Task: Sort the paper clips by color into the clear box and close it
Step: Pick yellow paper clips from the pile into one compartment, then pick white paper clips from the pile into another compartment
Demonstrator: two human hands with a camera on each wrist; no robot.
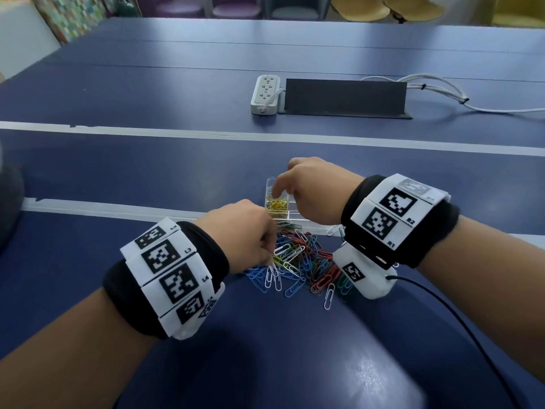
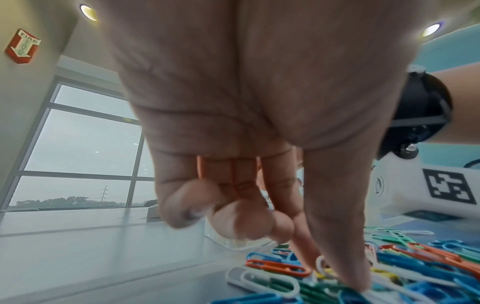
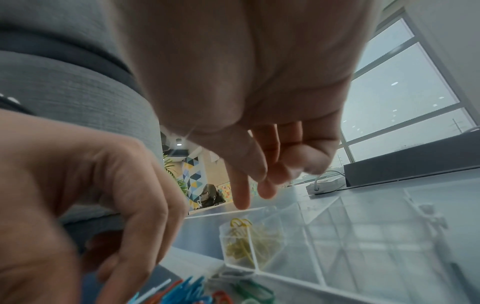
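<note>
Your right hand [image 1: 309,190] hangs loose and empty over the clear box [image 3: 337,242], right above the yellow clips [image 1: 276,205] in one corner slot. Your left hand [image 1: 244,231] pokes thumb and finger into the mixed pile of paper clips [image 1: 300,261] just beside the box, maybe pinching one; I cannot tell.

The pile of paper clips [image 1: 300,261] lies on the table [image 1: 147,160], just in front of the box [image 1: 272,184], its far edge touching the box's near wall. A few clips [image 1: 277,205] sit in the box's near left compartment. The left hand [image 1: 247,234] is over the left side of the pile, its fingertips [image 2: 361,281] down among the clips. The right hand [image 1: 312,190] is above the box, to the right of that compartment. Well behind the box, a power strip [image 1: 265,94] lies just left of a panel [image 1: 345,95], with cables [image 1: 442,93] trailing off to the right.
</note>
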